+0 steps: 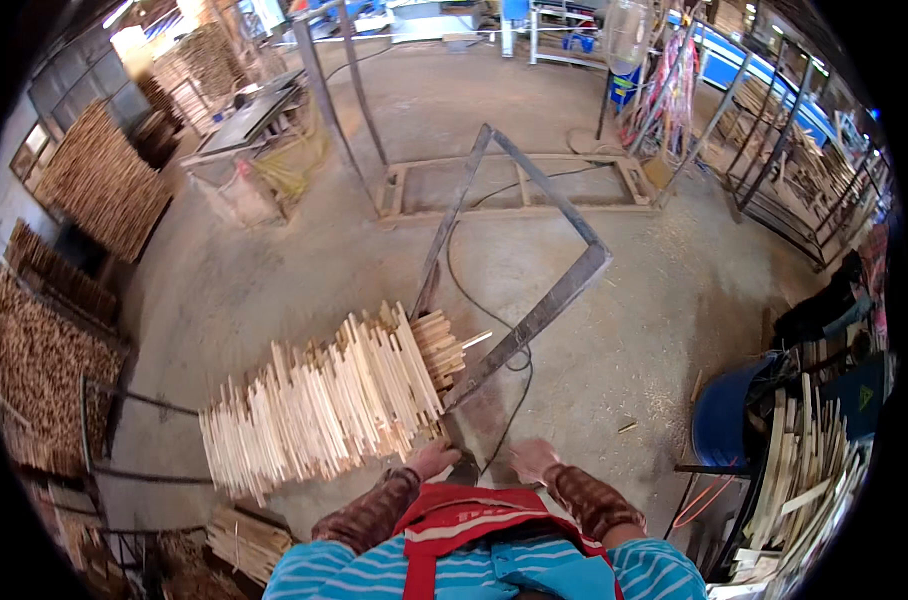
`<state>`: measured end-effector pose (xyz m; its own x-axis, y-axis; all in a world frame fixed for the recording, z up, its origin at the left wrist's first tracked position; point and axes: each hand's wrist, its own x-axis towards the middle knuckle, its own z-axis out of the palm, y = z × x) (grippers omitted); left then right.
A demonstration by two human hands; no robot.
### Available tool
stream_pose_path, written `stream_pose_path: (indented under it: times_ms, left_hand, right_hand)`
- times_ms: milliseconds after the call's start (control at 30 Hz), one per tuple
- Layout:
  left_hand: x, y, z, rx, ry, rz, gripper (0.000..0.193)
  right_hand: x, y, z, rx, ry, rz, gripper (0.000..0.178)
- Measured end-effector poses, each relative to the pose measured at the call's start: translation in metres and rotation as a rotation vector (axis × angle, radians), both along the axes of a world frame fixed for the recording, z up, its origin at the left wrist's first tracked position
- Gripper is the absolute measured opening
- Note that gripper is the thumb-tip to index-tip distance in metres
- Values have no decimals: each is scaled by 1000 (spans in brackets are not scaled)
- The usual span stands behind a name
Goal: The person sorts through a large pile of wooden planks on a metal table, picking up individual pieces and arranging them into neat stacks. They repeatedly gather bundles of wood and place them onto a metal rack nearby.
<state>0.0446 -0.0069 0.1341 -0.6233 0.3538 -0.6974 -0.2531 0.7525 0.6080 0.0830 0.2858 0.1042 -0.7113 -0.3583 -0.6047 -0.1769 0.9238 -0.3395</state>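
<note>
Wooden sticks (324, 405) lie touching left grip (432, 458).

Two hands showed at the lower middle: the left hand (432, 458) and the right hand (532, 458). One big stack of pale wooden slats (324, 405) lay centre-left, one blue plastic barrel (724, 415) stood lower right, and one bent grey steel frame (534, 250) lay mid-frame.

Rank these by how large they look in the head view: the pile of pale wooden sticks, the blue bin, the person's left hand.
1. Pile of pale wooden sticks, clearly largest.
2. Blue bin, partly hidden.
3. Left hand, smallest, though nearest the camera.
</note>
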Motion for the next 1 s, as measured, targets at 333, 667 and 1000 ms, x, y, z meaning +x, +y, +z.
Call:
stream_pose_path:
  times_ms: [333,667,1000]
  left_hand:
    - [76,165,-48,376,-42,-307,56]
    - [122,381,-16,146,-196,-796,58]
    - [235,551,-41,75,-227,-1406,56]
  right_hand:
    - [405,232,-146,307,-309,-734,31]
    - [441,146,-118,-119,32,-1595,34]
    - [524,39,-36,-395,48,-2725,39]
